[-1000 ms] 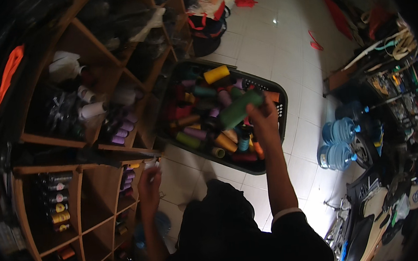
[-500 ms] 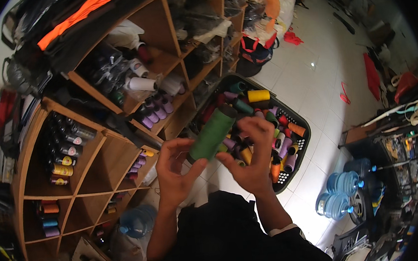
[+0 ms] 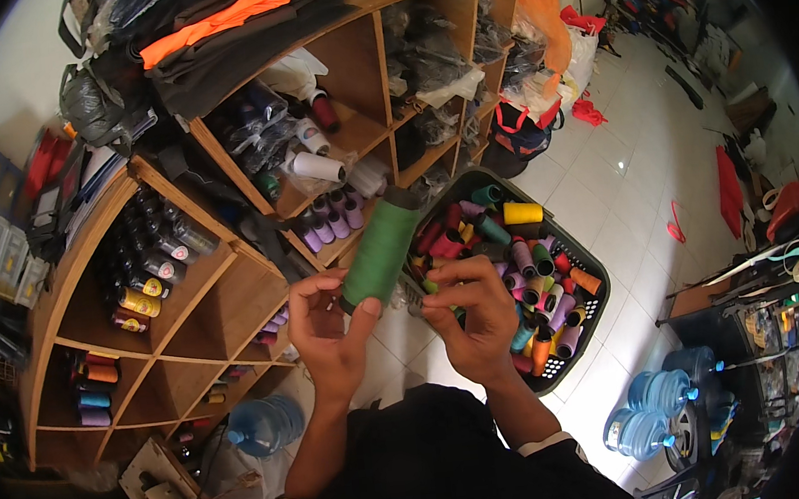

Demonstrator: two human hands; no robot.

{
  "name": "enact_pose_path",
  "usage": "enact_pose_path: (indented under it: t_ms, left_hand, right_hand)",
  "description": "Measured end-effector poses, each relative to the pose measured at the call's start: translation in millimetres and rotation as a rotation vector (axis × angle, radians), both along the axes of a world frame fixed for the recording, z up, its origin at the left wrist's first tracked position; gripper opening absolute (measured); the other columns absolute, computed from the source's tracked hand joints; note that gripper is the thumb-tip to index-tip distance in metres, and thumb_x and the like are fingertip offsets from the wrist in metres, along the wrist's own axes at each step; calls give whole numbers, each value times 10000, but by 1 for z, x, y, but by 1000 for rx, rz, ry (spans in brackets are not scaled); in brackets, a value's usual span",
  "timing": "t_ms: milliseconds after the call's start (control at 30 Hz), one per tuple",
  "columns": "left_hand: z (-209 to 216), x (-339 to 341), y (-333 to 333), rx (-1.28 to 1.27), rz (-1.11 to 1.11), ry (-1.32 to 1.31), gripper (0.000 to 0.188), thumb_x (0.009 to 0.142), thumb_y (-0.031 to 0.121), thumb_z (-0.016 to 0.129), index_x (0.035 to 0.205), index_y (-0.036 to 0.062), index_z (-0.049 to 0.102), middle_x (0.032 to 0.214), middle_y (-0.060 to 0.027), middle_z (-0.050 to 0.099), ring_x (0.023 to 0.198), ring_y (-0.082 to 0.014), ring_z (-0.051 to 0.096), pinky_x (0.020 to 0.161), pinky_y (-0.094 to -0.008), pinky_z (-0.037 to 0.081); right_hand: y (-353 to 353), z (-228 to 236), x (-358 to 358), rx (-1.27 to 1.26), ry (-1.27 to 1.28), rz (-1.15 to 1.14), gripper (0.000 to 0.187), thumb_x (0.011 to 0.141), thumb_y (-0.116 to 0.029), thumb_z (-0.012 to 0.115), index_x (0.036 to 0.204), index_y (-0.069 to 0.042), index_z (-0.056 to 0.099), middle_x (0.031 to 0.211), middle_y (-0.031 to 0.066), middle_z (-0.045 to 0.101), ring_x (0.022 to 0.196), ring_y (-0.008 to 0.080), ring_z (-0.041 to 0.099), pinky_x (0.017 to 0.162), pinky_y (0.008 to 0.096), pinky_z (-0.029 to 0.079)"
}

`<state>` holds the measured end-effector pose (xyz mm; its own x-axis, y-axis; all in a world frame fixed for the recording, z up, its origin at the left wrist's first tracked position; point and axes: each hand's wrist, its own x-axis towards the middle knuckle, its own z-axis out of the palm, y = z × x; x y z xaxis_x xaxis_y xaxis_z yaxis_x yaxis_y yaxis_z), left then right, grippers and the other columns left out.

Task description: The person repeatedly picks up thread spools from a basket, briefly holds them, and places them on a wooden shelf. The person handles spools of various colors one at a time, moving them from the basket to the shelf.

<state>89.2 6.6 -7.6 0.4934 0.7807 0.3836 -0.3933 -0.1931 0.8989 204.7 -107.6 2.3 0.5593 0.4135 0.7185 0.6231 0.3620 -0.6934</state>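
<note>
A large spool of green thread (image 3: 383, 251) with a dark core tilts in front of me, its top leaning right. My left hand (image 3: 333, 336) is closed round its lower end, thumb across the front. Just right of the spool is my right hand (image 3: 472, 319), apart from it. Its thumb and fingers are drawn together in a pinch; whatever lies between them, if anything, is too fine to make out. Behind that hand stands a dark plastic basket (image 3: 589, 328) full of thread spools in many colours, among them a yellow spool (image 3: 523, 212) near its far end.
Wooden cubby shelves (image 3: 257, 252) rise at the left, holding lilac spools (image 3: 331, 225), white spools (image 3: 318, 166) and bagged goods. Large blue water bottles (image 3: 645, 429) stand at the right on white floor tiles (image 3: 624, 258). Another blue bottle (image 3: 265, 425) is by the shelves' foot.
The view has swung, so the shelves and basket appear farther right and lower. The green spool has tipped more upright in my left hand. My right fingers have drawn from spread into a pinch.
</note>
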Motion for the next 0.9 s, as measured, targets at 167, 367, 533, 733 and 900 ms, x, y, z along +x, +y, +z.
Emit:
enact_pose_path:
  t_ms: [167,367,533,733,900]
  left_hand:
    - [-8,-1,9,-296,-56,-64,385,766,-83,701,1075,17,494,1112,-112,559,1034,-169,552,833,-283,470]
    - [-2,5,6,101,22,43,391,729,-97,714,1057,7,528,1109,-121,559,1039,-179,566,869,-305,494]
    - [9,1,15,249,-149,163,393,686,-102,741,1033,-5,584,1110,-132,572,1030,-210,597,906,-326,489]
    - [22,-9,27,83,-545,0,370,711,-32,756,1037,12,587,1127,-149,584,1015,-211,607,902,-334,479]
    - [15,-6,22,-300,-633,-315,326,796,123,742,1016,62,510,1127,-148,583,1007,-195,589,879,-323,467]
  right_hand:
    - [-1,4,1,53,-47,72,187,729,26,753,883,-37,668,893,111,686,764,230,652,662,328,492]
    - [-3,31,0,-182,-250,123,122,759,-25,750,856,-53,681,818,75,668,763,215,626,750,371,492]
    - [-1,66,34,-427,-371,299,103,758,-39,730,846,-65,684,790,55,651,744,229,583,646,343,427]
    - [25,86,76,-538,-120,812,77,842,-88,690,847,-19,657,797,47,630,757,156,575,657,277,427]
    - [46,41,68,-270,506,1138,140,861,-129,700,925,-19,642,886,52,606,772,119,562,671,252,437]
